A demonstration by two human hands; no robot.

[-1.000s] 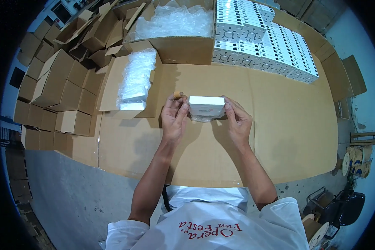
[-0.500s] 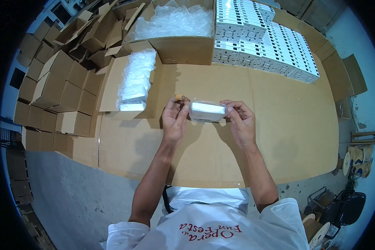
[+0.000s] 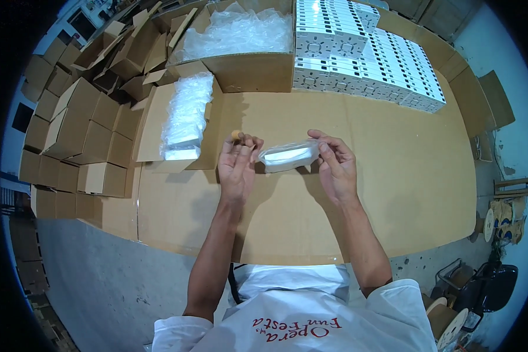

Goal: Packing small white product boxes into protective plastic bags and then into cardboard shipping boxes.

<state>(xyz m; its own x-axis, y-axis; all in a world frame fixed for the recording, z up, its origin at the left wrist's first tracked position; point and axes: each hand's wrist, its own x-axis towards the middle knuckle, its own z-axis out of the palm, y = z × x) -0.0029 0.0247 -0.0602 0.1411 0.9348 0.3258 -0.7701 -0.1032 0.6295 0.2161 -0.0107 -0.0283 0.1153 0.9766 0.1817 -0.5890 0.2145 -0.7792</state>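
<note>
Between both hands I hold a small white box in a clear plastic sleeve [image 3: 288, 156] above the cardboard-covered table [image 3: 358, 193]. My left hand [image 3: 237, 165] pinches its left end, fingers curled around the plastic. My right hand [image 3: 334, 164] grips the right end from behind. The wrapped box lies level, its long side facing me.
An open carton [image 3: 158, 126] of plastic-wrapped white boxes lies left of my hands. A larger carton [image 3: 258, 70] of clear plastic stands behind it. Rows of white boxes [image 3: 369, 58] are stacked at the back right. Several folded brown cartons [image 3: 70, 129] pile up at the left.
The box has tipped from showing its broad face to lying flatter and lower. My hands have turned it and spread slightly along the plastic sleeve.
</note>
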